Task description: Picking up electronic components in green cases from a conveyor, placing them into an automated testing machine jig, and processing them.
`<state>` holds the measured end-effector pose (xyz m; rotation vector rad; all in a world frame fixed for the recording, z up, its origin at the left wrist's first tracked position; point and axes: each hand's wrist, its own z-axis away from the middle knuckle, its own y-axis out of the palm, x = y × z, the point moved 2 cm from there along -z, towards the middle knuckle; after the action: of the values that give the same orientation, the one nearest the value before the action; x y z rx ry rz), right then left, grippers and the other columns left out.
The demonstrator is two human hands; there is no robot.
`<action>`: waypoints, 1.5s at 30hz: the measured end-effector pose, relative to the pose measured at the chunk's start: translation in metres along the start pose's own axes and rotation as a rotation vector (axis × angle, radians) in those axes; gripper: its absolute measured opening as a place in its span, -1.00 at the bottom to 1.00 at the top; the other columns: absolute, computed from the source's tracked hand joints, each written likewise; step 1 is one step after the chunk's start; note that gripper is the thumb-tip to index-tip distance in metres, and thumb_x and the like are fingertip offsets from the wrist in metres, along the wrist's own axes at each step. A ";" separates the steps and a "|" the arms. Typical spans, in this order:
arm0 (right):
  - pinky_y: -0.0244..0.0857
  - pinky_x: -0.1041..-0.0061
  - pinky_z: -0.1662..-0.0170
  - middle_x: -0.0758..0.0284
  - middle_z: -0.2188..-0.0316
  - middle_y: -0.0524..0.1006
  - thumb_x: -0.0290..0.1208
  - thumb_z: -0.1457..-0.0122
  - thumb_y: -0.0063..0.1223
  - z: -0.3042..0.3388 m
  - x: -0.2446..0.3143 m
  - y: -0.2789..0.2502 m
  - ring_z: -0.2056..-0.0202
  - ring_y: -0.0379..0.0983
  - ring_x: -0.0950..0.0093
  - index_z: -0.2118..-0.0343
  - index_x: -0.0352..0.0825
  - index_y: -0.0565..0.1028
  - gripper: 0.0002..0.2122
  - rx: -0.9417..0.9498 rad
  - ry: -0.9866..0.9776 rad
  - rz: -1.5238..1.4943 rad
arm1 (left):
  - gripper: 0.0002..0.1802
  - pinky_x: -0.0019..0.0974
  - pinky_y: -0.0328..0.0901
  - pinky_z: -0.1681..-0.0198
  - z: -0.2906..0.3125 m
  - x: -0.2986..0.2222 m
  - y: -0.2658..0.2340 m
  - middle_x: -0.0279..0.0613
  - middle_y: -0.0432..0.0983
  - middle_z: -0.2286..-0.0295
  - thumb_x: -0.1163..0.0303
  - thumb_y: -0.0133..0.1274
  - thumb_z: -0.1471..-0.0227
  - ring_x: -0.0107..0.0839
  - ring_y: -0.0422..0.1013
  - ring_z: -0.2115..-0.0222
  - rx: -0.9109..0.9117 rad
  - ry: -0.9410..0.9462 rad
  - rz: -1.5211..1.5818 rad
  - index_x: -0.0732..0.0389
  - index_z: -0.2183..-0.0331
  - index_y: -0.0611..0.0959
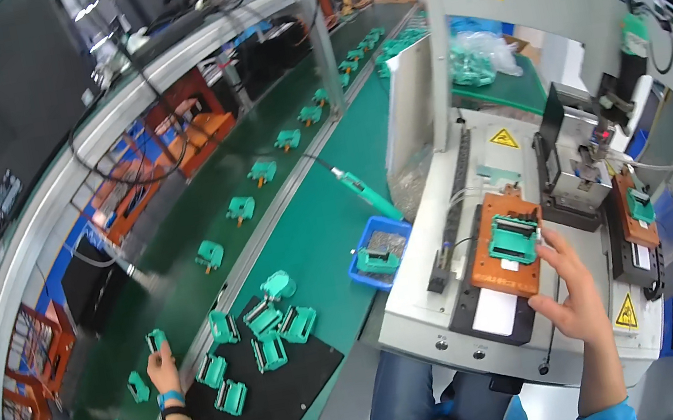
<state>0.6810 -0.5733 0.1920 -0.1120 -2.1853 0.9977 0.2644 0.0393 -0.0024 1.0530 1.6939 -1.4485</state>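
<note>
Largest item: a pale grey machine (414, 315) at right, its base extending to near the person's knees. At left, a dark green conveyor belt (183, 298) runs diagonally, carrying a row of spaced green parts (241, 210). Between the two lies a green surface (329, 243); at its near end, a black mat (278, 414) bears a cluster of green housings (270, 353), set at mixed angles.

An orange fixture (483, 263) sits on the machine base, its long axis running away from the person and leaning slightly right.

Right hand (576, 294): forearm rises from the lower edge, hand at the fixture's right side, thumb and forefinger spread wide, grasping nothing (whether a fingertip touches cannot be told).

Left hand (164, 368): forearm extended forward over the near belt edge, wrist banded, fingers closed in a pinch on a small green piece (156, 340). The piece is above the belt and partly covered by the fingers; its long axis cannot be judged.

Smaller item: the seated housing (510, 242) lies in the fixture, its black bar on the far side, running left to right and dipping toward the right hand.
</note>
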 end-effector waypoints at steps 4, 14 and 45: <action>0.12 0.24 -0.17 0.02 -0.13 0.31 -0.30 0.12 0.32 0.026 -0.007 -0.010 -0.15 0.25 0.09 0.00 -0.38 0.42 -0.43 -0.089 0.017 -0.134 | -0.60 -0.46 0.21 0.44 0.034 -0.079 0.010 -0.41 0.39 0.48 0.03 0.00 -0.14 -0.56 0.31 0.47 0.074 0.109 0.303 0.23 0.36 0.53; 0.24 0.34 -0.08 0.07 -0.03 0.39 -0.39 0.00 0.28 0.039 0.044 0.022 -0.04 0.36 0.19 0.07 -0.43 0.45 -0.57 -0.013 -0.163 -0.510 | -0.54 -0.21 0.30 0.21 0.214 -0.284 0.071 -0.14 0.48 0.35 0.20 0.31 0.34 -0.23 0.40 0.33 0.795 1.096 0.318 0.27 0.40 0.53; 0.31 0.64 0.23 0.37 0.36 0.56 -0.52 -0.10 0.19 0.101 0.026 0.084 0.32 0.45 0.67 0.11 -0.40 0.42 -0.70 0.035 0.366 -0.979 | -0.39 -0.12 0.37 0.11 0.387 -0.316 0.116 -0.02 0.48 0.12 0.42 0.40 0.40 -0.02 0.44 0.14 1.186 1.276 0.560 0.22 0.20 0.52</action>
<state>0.5795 -0.5690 0.1040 0.6765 -1.5620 0.3954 0.5054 -0.3837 0.1588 3.2557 0.7259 -1.3611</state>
